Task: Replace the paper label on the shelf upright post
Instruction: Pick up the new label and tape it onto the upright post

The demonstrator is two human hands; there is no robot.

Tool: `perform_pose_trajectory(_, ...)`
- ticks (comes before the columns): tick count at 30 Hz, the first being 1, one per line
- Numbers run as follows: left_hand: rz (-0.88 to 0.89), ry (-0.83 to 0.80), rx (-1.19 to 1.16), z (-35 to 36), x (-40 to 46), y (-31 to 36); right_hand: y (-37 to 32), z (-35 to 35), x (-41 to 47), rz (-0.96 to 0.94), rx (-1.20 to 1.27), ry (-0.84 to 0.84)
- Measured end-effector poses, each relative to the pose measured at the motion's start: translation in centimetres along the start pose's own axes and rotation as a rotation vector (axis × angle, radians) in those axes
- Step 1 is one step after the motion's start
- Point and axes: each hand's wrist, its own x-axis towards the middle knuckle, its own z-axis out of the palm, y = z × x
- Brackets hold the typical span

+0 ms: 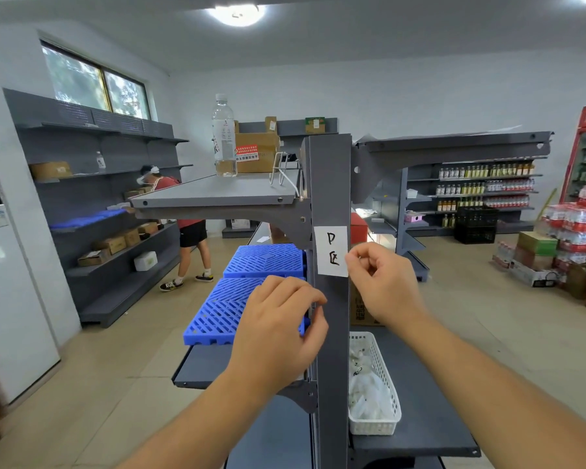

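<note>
Peel step starting: right hand [383, 279] pinches right edge of paper label [331, 251], stuck on upright post [330, 184]. Left hand [278, 330] curled at post, grip unclear. Next: pull label free.

The room around me is evenly bright. A round ceiling lamp [236, 13] at the top centre burns out to pure white, and a second glare patch sits in the upper right corner. Daylight comes through the window [93, 81] at upper left, its panes hazy and washed. Shadows are soft; the dark shelf upright post [330, 184] in the middle stays readable. The wide lens bends the ceiling line and the shelf edges toward the frame's borders. My forearms at the bottom look stretched, and the far corners are slightly soft.
</note>
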Motion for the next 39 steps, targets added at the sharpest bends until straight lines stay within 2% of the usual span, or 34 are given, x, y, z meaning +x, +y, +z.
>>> perform_pose_trajectory(15, -0.058, -0.057, 0.04, 0.8, -0.3, -1.9, 1.7, 0.7, 1.1, 0.052, -0.068, 0.034)
perform_pose_trajectory(25, -0.028, -0.247, 0.098, 2.6, 3.7, -2.0, 1.8, 0.8, 1.4, 0.081, -0.058, 0.042)
perform_pose_trajectory(34, -0.018, -0.23, 0.166, 3.8, 4.4, -2.4, 2.1, 1.0, 1.5, 0.097, -0.044, 0.054)
perform_pose_trajectory(39, -0.017, -0.223, 0.197, 3.7, 4.5, -2.5, 2.0, 0.6, 1.6, 0.097, -0.114, 0.068)
